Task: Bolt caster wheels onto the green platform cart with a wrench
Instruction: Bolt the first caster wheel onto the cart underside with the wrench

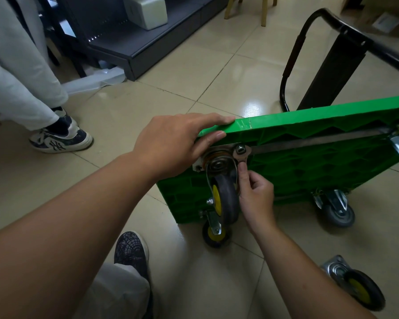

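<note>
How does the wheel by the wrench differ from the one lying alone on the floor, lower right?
The black-tyred, yellow-hubbed caster wheel by the flat metal wrench sits with its plate against the underside of the green plastic cart. The loose caster lies on the tiled floor, apart from the cart. The right hand holds the wrench beside the first; nothing touches the second. Both have black tyres, yellow hubs and silvery brackets.

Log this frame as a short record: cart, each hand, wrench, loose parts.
green platform cart: tipped on its side, underside toward camera
left hand: rests flat on the cart's upper edge
wrench: head on a bolt at the caster plate
right hand: pinches the wrench handle
loose caster: lies on the floor, unmounted
</note>
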